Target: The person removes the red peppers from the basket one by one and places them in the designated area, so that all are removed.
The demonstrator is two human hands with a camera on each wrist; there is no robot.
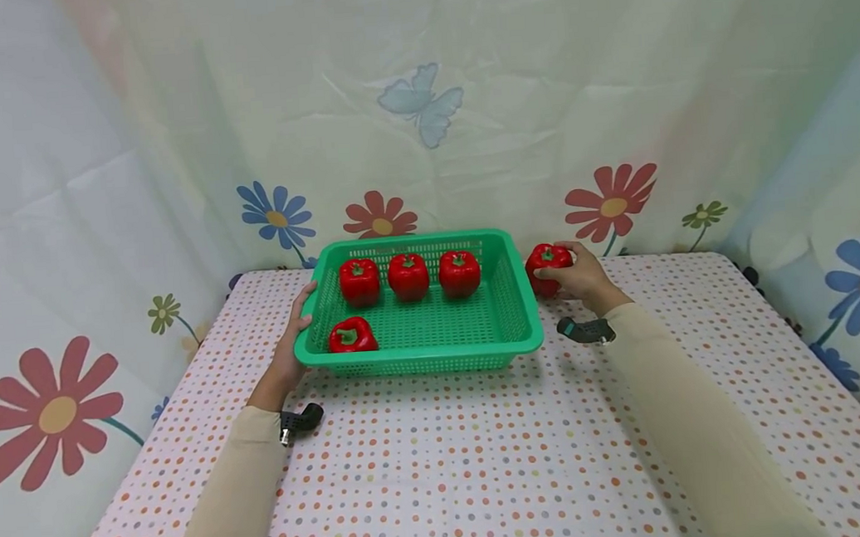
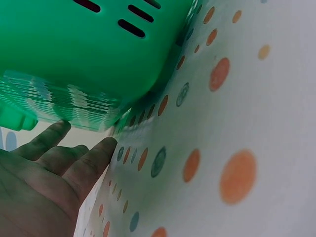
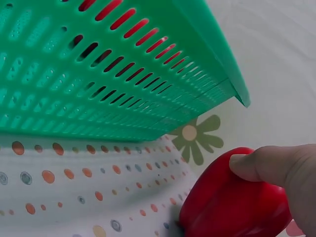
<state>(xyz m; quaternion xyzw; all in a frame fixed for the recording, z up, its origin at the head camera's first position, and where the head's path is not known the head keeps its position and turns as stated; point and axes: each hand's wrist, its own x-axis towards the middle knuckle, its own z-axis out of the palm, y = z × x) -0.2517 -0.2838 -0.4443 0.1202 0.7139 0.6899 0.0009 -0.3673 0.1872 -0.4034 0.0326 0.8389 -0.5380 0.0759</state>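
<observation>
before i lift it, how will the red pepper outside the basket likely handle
The red pepper may feel slippery, since its skin looks glossy. Its rounded sides suggest it could roll if tipped, and its plump shape hints at firmness.

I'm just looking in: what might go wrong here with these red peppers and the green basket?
The pepper held outside the basket looks smooth and glossy, so it might slip from the right hand.

If moved inward, it could bump the basket's raised rim.

The tilted pepper at the front left inside might roll if the basket gets jolted.
</observation>
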